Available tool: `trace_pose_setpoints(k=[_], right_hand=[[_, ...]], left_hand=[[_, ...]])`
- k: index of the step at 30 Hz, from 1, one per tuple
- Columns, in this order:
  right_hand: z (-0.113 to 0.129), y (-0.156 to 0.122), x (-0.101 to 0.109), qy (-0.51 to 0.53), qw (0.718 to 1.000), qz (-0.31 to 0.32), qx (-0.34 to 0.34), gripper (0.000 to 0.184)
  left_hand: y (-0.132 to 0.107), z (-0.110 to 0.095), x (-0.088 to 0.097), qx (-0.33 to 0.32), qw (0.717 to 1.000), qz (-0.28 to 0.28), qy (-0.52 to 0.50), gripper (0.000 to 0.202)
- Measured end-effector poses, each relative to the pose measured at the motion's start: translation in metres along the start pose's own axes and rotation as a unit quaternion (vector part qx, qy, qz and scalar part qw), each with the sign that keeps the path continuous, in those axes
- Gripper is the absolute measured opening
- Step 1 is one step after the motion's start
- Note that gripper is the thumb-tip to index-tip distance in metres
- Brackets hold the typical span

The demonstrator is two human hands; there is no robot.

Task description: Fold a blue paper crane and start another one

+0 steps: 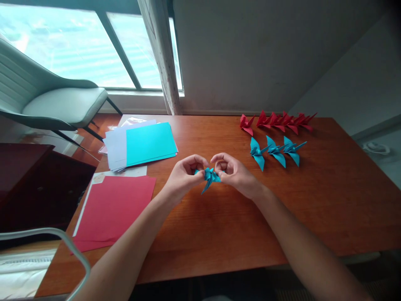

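A blue folded-paper crane (211, 176) lies midway between the hands, over the brown wooden desk (200, 238), wings spanning left to right, one point slanting toward the person. The left hand (188, 170) pinches one wing; the right hand (234, 172), equally near, the other.

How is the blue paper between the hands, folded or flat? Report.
Folded: the blue paper shows pointed flaps between left hand and right hand.
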State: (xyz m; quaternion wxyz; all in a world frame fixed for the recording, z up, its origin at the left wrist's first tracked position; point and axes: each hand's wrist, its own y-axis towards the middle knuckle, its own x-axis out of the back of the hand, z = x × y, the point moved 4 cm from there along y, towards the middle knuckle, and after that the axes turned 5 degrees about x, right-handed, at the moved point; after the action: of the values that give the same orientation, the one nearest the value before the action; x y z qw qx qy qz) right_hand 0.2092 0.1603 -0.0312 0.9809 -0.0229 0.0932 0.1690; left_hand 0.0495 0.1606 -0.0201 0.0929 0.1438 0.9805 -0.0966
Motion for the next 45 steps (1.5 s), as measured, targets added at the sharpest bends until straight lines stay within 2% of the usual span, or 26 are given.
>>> trace_pose_setpoints(k=[4,9,14,17,19,21,24,27,28,30,32,34,37,42,45], right_hand=[[-0.003,0.001,0.003,-0.076,0.996,0.036,0.004,0.034],[-0.006,-0.003,0.002,-0.202,0.975,0.083,0.037,0.044],[0.004,-0.012,-0.007,-0.354,0.928,0.092,0.065,0.056],[0.009,-0.013,-0.010,-0.385,0.915,0.089,0.076,0.057],[0.009,-0.011,-0.009,-0.365,0.924,0.078,0.083,0.055],[0.010,-0.008,-0.005,-0.292,0.952,0.050,0.081,0.047],[0.012,-0.004,0.004,-0.073,0.995,-0.008,0.063,0.025],[0.015,-0.003,0.006,0.129,0.991,-0.011,0.043,0.025],[0.016,-0.002,0.006,0.157,0.987,-0.005,0.042,0.028],[0.016,-0.002,0.005,0.147,0.987,-0.014,0.055,0.035],[0.014,0.000,0.008,0.095,0.991,-0.060,0.077,0.032],[0.011,0.002,0.012,0.048,0.988,-0.118,0.084,0.023],[0.006,0.005,0.020,0.001,0.982,-0.176,0.069,0.022],[0.005,0.006,0.030,-0.043,0.978,-0.199,0.044,0.028],[0.004,0.005,0.030,-0.012,0.983,-0.184,0.017,0.030]], left_hand=[[0.001,0.003,0.002,-0.001,0.995,0.048,0.088,0.012],[-0.001,0.003,0.000,0.016,0.983,0.100,0.153,0.027],[-0.007,-0.003,-0.008,-0.005,0.967,0.109,0.230,0.030],[-0.008,-0.005,-0.010,-0.025,0.956,0.099,0.274,0.029],[-0.007,-0.006,-0.009,-0.022,0.963,0.090,0.253,0.025],[-0.005,-0.008,-0.005,-0.008,0.982,0.070,0.175,0.017],[-0.001,-0.011,0.005,0.025,0.999,0.027,-0.029,0.015],[0.002,-0.009,0.012,0.058,0.976,0.003,-0.212,0.024],[0.003,-0.007,0.013,0.064,0.967,-0.005,-0.246,0.028],[0.005,-0.003,0.014,0.063,0.960,-0.026,-0.270,0.034],[0.006,0.001,0.014,0.057,0.969,-0.045,-0.236,0.037],[0.007,0.004,0.015,0.043,0.986,-0.071,-0.145,0.033],[0.008,0.005,0.015,0.017,0.996,-0.085,0.007,0.027],[0.010,0.008,0.015,0.001,0.989,-0.042,0.144,0.027],[0.008,0.008,0.013,0.023,0.988,-0.002,0.153,0.031]])
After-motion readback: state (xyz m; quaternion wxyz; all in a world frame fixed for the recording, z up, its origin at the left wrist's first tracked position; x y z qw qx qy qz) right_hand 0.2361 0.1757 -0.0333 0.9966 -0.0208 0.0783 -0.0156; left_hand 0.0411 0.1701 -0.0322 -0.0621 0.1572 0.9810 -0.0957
